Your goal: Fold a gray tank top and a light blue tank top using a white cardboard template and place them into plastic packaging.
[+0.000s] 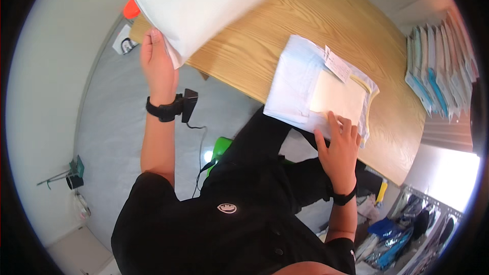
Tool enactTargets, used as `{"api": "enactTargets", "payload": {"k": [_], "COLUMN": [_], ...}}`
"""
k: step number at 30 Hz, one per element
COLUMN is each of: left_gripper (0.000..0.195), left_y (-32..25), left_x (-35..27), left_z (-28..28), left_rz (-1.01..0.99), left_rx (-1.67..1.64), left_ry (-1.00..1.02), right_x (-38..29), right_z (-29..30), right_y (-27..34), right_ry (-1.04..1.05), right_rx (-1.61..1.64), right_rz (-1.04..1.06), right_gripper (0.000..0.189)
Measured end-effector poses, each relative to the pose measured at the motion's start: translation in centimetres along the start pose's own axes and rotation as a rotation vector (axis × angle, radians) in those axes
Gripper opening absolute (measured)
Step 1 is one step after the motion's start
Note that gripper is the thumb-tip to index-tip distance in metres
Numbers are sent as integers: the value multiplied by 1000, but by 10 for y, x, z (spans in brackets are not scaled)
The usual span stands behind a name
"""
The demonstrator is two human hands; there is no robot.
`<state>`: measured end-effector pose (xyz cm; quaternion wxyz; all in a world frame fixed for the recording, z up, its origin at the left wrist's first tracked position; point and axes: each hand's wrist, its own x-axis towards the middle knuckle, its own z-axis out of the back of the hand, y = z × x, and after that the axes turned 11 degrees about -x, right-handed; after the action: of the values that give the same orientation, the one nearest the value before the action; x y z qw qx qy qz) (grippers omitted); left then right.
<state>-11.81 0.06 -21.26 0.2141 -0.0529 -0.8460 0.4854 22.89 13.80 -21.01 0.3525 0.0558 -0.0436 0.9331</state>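
Note:
My left hand (158, 59) is raised at the table's left edge and pinches one edge of a large white translucent sheet or bag (206, 0). Part of it runs out of the top of the view, and its right edge is blurred. On the wooden table (244, 57) lies a folded pale garment (290, 80) with yellow trim. A cream card or panel (338, 93) shows on its face, and a white paper tag (337, 64) bearing print rests above that. My right hand (340, 145) lies with fingers spread on the garment's near edge, touching the panel's lower edge.
Several thin packaged items (437, 68) stand in a row at the right. Bagged clothes (397, 236) fill a rack at lower right. A green seat (221, 149) is under me. From the device at my left wrist, a cable (202, 145) hangs down. An orange-red object (131, 8) shows beyond the table's left corner.

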Motion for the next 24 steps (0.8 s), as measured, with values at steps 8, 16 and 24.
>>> {"api": "enactTargets", "payload": {"k": [8, 16, 24], "left_gripper": [29, 24, 26], "left_y": [5, 28, 28], "left_x": [4, -30, -73], "left_z": [3, -13, -1], "left_rz": [51, 318, 632], "left_rx": [-97, -288, 241], "left_ry": [-110, -156, 291], "right_x": [-8, -5, 25], "right_z": [-12, -12, 9], "right_y": [-5, -2, -18], "right_ry": [-55, -96, -116], "right_rx": [24, 30, 132], "right_rz": [-11, -20, -1], "right_gripper": [49, 49, 50]}}
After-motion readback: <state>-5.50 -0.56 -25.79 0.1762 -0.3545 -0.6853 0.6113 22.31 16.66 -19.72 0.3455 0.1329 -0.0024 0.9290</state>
